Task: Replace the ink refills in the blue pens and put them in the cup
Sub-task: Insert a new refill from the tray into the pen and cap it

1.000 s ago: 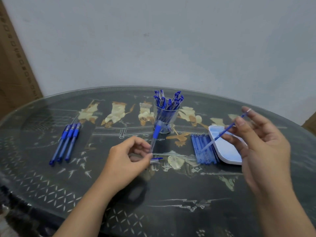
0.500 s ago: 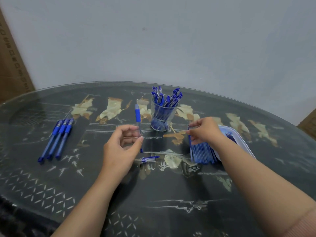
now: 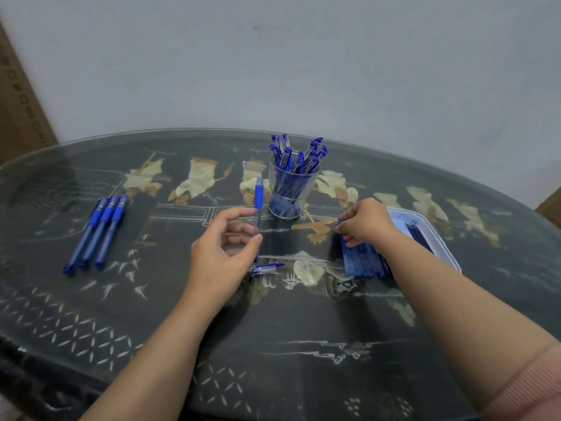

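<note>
The left hand [image 3: 224,247] is held raised over the middle of the table [image 3: 273,344]. A pen barrel [image 3: 258,205] is pinched upright between its thumb and fingertips, blue grip uppermost. The right hand [image 3: 364,221] is stretched palm down toward the right edge, fingers curled onto the far ends of the refills [image 3: 364,262]. Whether one is actually pinched cannot be made out. The tray [image 3: 440,238] is partly hidden by the forearm. The cup [image 3: 291,192], filled with pens, stands near the far edge.
</note>
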The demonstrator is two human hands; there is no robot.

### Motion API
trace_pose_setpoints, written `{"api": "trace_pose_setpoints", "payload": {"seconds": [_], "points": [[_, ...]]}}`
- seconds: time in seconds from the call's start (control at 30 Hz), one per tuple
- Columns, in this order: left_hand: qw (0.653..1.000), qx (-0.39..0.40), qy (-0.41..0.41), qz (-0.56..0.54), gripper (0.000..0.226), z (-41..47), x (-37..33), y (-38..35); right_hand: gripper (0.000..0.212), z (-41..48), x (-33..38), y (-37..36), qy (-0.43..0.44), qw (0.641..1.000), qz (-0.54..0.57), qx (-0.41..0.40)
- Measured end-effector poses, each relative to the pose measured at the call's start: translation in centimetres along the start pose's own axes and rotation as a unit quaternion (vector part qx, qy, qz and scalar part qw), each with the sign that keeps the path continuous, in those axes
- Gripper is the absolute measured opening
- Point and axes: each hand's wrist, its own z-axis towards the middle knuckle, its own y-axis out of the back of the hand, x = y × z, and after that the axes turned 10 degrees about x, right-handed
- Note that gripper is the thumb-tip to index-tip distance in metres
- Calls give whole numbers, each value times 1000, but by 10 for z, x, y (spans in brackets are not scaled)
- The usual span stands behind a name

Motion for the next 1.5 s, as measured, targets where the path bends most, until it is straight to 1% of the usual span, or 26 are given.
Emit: {"api": "trace_pose_setpoints", "payload": {"seconds": [0.1, 0.27, 0.6, 0.87, 1.0, 1.07, 1.13, 1.2, 1.23, 1.3, 1.37, 1.43, 1.5], "points": [[1000, 1, -3, -1, 38, 1, 2, 0, 19, 3, 0, -1, 3, 1000, -15, -4], [1000, 4, -4, 2, 39, 1, 3, 0, 14, 2, -3, -4, 12, 999, -37, -21], [1000, 6, -5, 0, 41, 1, 5, 1, 21, 1, -6, -9, 24, 998, -40, -49], [1000, 9, -3, 5, 40, 0, 4, 0, 20, -5, 1, -11, 29, 997, -34, -56], [1000, 9, -3, 7, 40, -1, 3, 0, 18, -9, 1, -12, 44, 997, -32, -63], [1000, 11, -1, 6, 40, -1, 2, 1, 13, -11, -2, -7, 62, 994, -5, -86], [1000, 11, -5, 6, 40, -2, 2, 1, 7, -17, -11, 8, 71, 988, 21, -139], [1000, 13, -11, 8, 40, -4, 0, 0, 3, -24, -26, 28, 57, 978, 27, -197], [1000, 16, -13, 8, 40, -5, -1, -1, 4, -27, -35, 38, 39, 976, 21, -213], [1000, 24, -16, 7, 40, -7, -3, -4, 8, -30, -55, 55, -13, 979, -16, -203], [999, 33, -19, 8, 41, -9, -3, -6, 14, -31, -71, 65, -55, 985, -55, -156], [999, 39, -18, 6, 42, -9, -3, -7, 22, -29, -82, 69, -76, 987, -81, -116], [999, 44, -15, 5, 42, -9, -1, -8, 29, -27, -86, 68, -86, 986, -104, -97]]}}
